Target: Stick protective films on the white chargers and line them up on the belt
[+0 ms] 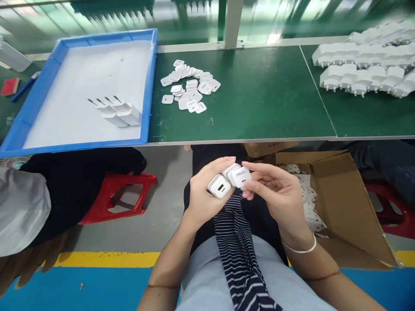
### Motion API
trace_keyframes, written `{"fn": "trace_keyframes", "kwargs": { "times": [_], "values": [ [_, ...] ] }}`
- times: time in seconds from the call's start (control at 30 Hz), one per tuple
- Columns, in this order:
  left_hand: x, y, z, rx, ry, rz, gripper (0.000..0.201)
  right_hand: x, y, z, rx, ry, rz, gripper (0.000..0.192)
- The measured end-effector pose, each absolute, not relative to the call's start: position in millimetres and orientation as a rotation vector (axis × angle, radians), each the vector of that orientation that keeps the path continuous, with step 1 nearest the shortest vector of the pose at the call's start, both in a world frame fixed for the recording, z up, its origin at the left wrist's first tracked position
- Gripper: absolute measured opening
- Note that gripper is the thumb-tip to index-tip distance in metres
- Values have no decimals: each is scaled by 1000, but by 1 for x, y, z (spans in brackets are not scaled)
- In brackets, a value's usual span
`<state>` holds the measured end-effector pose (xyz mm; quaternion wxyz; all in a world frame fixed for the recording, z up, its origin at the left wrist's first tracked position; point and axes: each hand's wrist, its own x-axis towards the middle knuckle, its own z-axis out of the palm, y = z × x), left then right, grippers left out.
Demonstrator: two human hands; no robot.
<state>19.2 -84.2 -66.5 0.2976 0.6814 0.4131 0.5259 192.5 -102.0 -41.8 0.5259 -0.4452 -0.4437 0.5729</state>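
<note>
- We are holding a white charger body [221, 185] in our left hand [204, 196], fingers wrapped around it, its port face turned up toward us.
- Our right hand [275, 194] is pinching a small white cover plate [241, 176] between thumb and fingers, and it is touching the upper end of a second charger body [231, 170], just beside the first one.
- Both hands are working low over our lap, below the near edge of the green bench [259, 99].
- We judge that the step in hand is fitting the plate on the charger; the next move is asking for a straight alignment and a firm press.
- On the bench, a heap of loose plates [189, 86] is lying just right of the blue tray [35, 99].
- Inside the tray, two finished chargers [121, 113] are lying near its right wall.
- Well to the right of the tray, many white chargers [366, 65] are waiting in rows.
- A cardboard box [343, 198] is standing under the bench, right of our hands.
</note>
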Motion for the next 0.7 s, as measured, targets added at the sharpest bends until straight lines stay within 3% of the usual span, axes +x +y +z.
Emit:
{"fn": "trace_keyframes", "kwargs": {
  "times": [0.57,0.7],
  "values": [
    [13,-85,-63,1907,1035,1354,41,194,-99,-37,-1103,-1105,1456,29],
    [13,-86,-64,1936,1045,1347,39,196,-97,-37,-1115,-1087,1518,38]
  ]
}}
